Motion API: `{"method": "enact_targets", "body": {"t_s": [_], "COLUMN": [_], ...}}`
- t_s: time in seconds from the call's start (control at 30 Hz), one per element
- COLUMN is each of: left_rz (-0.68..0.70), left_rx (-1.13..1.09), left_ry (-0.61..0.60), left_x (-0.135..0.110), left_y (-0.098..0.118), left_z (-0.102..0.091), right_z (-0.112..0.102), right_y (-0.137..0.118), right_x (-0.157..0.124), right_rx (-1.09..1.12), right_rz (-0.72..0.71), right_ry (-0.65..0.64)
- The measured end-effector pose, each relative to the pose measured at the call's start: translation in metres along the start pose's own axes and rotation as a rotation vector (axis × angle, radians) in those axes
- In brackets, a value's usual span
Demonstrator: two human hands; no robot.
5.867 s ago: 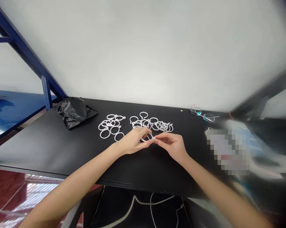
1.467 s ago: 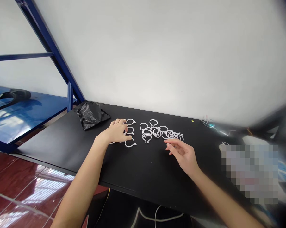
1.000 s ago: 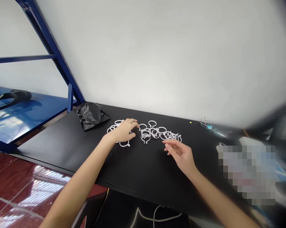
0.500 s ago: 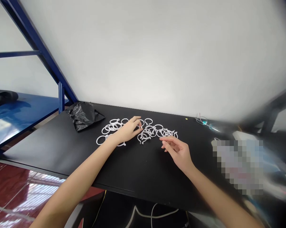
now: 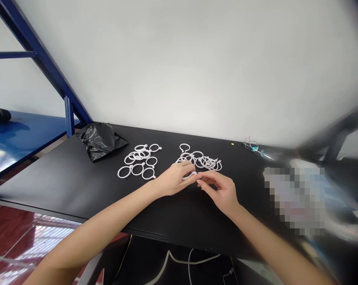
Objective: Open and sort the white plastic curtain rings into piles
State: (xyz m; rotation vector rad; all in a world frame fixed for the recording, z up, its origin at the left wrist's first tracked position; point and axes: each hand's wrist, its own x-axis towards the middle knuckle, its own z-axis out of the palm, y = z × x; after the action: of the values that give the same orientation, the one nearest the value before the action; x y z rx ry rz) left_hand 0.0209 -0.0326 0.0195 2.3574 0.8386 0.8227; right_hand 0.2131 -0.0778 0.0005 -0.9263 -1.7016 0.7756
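Observation:
My left hand (image 5: 175, 180) and my right hand (image 5: 219, 189) meet over the black table (image 5: 63, 178), both pinching one white plastic ring (image 5: 191, 174) between their fingertips. Just behind them lies a tangled heap of white rings (image 5: 202, 160). Further left, a separate group of white rings (image 5: 139, 161) lies spread flat on the tabletop.
A crumpled black plastic bag (image 5: 99, 139) sits at the table's back left. A pair of glasses (image 5: 258, 147) lies at the back right by the white wall. A blue metal frame (image 5: 42, 67) and blue shelf stand left. White cables (image 5: 179, 263) hang under the table's front edge.
My left hand left the spread group of rings, reached to the heap and drew one ring toward me. My right hand came in and closed on the same ring.

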Motion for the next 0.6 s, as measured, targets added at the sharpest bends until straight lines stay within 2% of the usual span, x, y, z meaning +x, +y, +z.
{"method": "enact_targets", "body": {"t_s": [0.17,0.6], "left_rz": [0.091,0.064], "left_rx": [0.164,0.411], "left_ry": [0.022,-0.040], "left_x": [-0.005,-0.007], "left_y": [-0.003,0.003], "left_z": [0.007,0.021], "right_z": [0.003,0.003], "right_y": [-0.004,-0.006], "right_x": [-0.002,0.003], "right_rx": [0.084,0.206], "right_rz": [0.069,0.169], "right_ry": [0.054,-0.015]}}
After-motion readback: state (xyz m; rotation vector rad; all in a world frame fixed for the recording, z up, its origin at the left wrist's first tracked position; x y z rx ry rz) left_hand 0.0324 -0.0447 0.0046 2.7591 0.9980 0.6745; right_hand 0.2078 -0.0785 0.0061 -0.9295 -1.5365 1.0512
